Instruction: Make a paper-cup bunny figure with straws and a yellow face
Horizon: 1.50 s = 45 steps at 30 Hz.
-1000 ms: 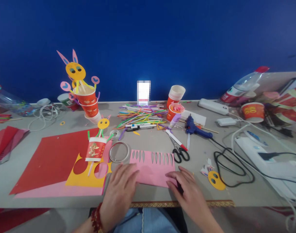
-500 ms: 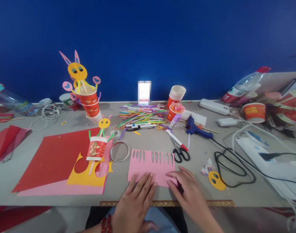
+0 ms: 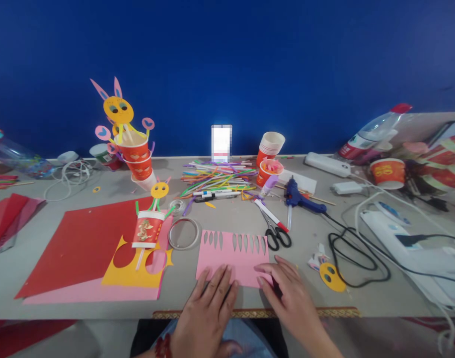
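A pink sheet of paper (image 3: 233,258) with a row of leaf-shaped holes along its far edge lies flat on the table. My left hand (image 3: 208,306) rests on its near edge, fingers stretched out flat. At the sheet's near right corner is my right hand (image 3: 289,293), its fingertips touching the paper and the thumb apart from the index finger. Black-handled scissors (image 3: 278,238) lie just beyond the right corner, beside a red-and-white marker (image 3: 272,215). A roll of tape (image 3: 183,233) sits to the left of the sheet.
Left stand a small paper-cup figure (image 3: 149,228) over cut yellow paper (image 3: 123,278), red paper (image 3: 82,238) and a taller cup figure (image 3: 132,154). Coloured sticks (image 3: 220,176) lie behind. On the right are a blue glue gun (image 3: 302,199), its cord, a yellow face cutout (image 3: 332,277) and a power strip (image 3: 395,248).
Both hands hold the same places on the pink paper. The view has shifted very slightly; nothing else has visibly moved.
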Motion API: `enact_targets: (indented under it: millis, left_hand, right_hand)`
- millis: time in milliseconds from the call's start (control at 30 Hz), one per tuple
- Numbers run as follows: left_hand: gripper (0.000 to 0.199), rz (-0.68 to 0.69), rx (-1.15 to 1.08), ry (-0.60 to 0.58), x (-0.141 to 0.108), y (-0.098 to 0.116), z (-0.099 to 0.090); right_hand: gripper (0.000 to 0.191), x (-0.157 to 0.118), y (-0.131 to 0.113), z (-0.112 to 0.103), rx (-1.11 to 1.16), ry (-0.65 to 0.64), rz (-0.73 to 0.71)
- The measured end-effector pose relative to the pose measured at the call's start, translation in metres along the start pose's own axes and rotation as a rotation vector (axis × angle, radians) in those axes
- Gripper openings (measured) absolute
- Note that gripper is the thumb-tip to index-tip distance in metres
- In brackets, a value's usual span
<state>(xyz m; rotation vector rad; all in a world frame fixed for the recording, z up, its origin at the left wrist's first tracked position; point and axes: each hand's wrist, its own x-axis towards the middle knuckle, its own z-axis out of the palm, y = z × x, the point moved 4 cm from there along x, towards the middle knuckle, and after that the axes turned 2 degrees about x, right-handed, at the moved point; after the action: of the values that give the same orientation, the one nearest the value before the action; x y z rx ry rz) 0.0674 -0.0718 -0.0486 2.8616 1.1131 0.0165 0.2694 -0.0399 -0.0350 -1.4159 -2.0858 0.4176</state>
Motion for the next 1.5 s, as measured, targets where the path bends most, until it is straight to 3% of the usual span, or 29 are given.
enact_targets:
  millis: [400,933,1133,1300,1500]
  left_hand:
    - [0.093,-0.046,-0.003,0.017,0.001,-0.004,0.002]
    - [0.094,-0.068,0.059,0.034,0.002,-0.001,0.005]
    - [0.101,-0.082,0.09,0.03,0.003,0.001,0.009]
    - [0.102,-0.093,0.115,0.039,0.004,0.005,0.013]
    - [0.092,-0.078,0.111,0.047,0.0,-0.001,0.007]
  right_hand:
    - [0.022,0.004,-0.003,-0.005,0.027,-0.027,-0.012]
    - [0.016,0.004,-0.002,-0.007,0.053,-0.038,-0.044]
    - [0.025,-0.006,-0.011,-0.003,-0.199,-0.001,-0.034]
    - [0.052,-0.021,-0.039,0.019,-0.42,-0.088,-0.267]
    - [0.058,-0.033,-0.034,0.016,-0.519,-0.082,-0.295]
